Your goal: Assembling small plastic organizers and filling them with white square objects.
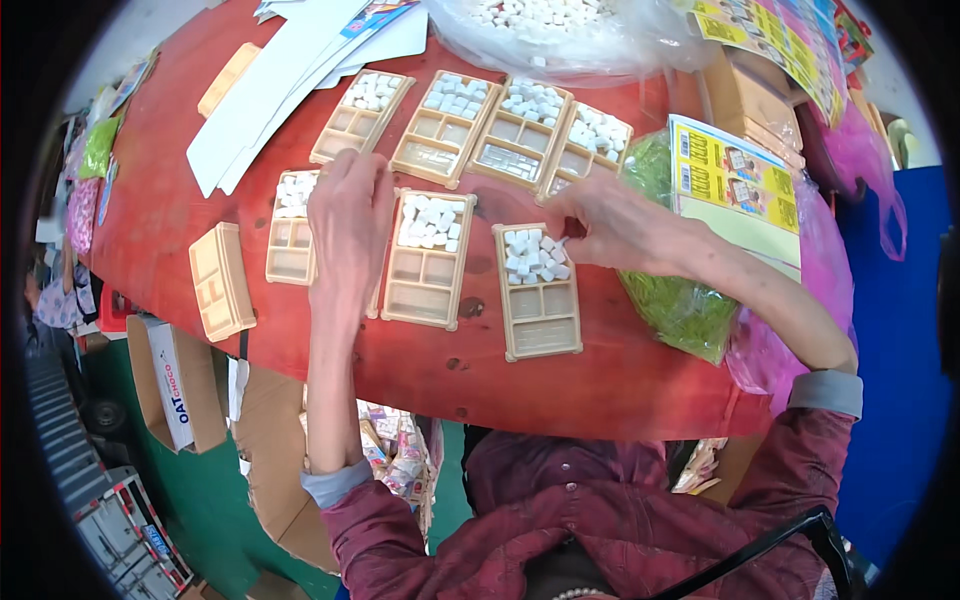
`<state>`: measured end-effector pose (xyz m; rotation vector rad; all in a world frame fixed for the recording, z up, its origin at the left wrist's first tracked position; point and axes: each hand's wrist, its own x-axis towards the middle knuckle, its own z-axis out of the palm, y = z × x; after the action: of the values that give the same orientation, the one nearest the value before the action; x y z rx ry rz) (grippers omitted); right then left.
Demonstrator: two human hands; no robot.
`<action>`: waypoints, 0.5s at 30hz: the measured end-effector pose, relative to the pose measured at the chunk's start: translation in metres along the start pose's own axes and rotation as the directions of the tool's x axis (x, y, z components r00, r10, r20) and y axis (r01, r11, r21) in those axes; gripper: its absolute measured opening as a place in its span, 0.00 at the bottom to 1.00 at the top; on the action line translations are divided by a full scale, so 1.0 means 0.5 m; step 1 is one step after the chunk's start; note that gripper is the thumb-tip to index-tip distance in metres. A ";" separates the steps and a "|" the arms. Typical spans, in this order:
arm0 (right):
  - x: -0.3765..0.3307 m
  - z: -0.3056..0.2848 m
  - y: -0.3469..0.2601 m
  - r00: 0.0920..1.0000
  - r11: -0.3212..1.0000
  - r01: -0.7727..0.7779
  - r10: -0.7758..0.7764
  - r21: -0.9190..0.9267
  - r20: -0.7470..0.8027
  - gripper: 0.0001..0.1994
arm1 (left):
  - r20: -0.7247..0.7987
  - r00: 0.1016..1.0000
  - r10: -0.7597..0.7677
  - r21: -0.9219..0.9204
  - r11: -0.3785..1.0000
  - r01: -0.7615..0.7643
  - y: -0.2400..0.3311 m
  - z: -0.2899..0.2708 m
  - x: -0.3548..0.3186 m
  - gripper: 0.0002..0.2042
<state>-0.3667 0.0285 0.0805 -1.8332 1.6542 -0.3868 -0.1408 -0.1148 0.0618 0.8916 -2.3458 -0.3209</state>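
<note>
Green floor (200,500) and a blue surface (895,350) flank a red tabletop (600,390). Near its front edge lies a beige near tray (541,335), its far compartment filled with white cubes (537,256) and its smaller sections bare. The right hand (568,232) is at that tray's far right corner, thumb and fingers drawn close together beside the cubes; whether they pinch one, I cannot tell. To the left lies a similar middle tray (422,302), also loaded with cubes. The left hand (355,165) reaches forward between this and another tray (289,262), fingers bent, its fingertips near the closest end of a far-row tray (351,123); its grip is hidden. Three more loaded trays sit beside that one. White sheets (270,100) and a clear bag (640,40) lie beyond, and a bag of green material (678,310) rests to the right.
</note>
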 end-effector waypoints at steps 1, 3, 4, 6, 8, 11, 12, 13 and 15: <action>-0.008 0.008 0.014 0.997 0.999 0.050 -0.050 -0.015 -0.059 0.07 | 0.012 0.999 -0.036 -0.115 0.993 0.037 0.025 -0.001 -0.003 0.00; -0.012 0.005 0.007 1.000 1.000 -0.006 0.006 0.000 -0.013 0.06 | 0.064 0.996 -0.066 -0.231 0.970 0.079 0.069 0.000 -0.027 0.02; -0.011 0.004 0.005 1.000 1.000 -0.019 0.019 0.010 -0.016 0.06 | 0.142 0.989 -0.042 -0.314 0.946 0.085 0.087 0.005 -0.038 0.03; -0.005 0.010 -0.001 0.999 0.999 -0.027 0.027 0.021 -0.017 0.06 | 0.224 0.973 0.052 -0.414 0.909 0.046 0.113 0.021 -0.062 0.04; -0.001 0.024 0.005 0.999 0.998 -0.041 0.041 -0.051 -0.003 0.06 | 0.227 0.966 0.121 -0.437 0.899 -0.010 0.129 0.044 -0.084 0.04; -0.005 0.053 0.017 0.994 0.997 0.043 -0.049 -0.068 -0.098 0.06 | 0.232 0.958 0.168 -0.449 0.892 -0.048 0.145 0.073 -0.113 0.05; -0.005 0.057 0.020 0.993 0.996 0.052 -0.059 -0.075 -0.104 0.06 | 0.219 0.964 0.152 -0.454 0.890 -0.037 0.150 0.083 -0.119 0.05; -0.007 0.062 0.023 0.991 0.994 0.047 -0.058 -0.094 -0.123 0.05 | 0.206 0.969 0.136 -0.461 0.887 -0.026 0.154 0.089 -0.119 0.05; -0.016 0.068 0.028 0.990 0.994 0.043 -0.056 -0.098 -0.132 0.04 | 0.224 0.965 0.134 -0.454 0.891 -0.018 0.158 0.087 -0.122 0.06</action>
<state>-0.3587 0.0446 0.0473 -1.9590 1.7469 -0.4688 -0.1724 -0.0145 0.0329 0.5539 -2.3702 -0.9492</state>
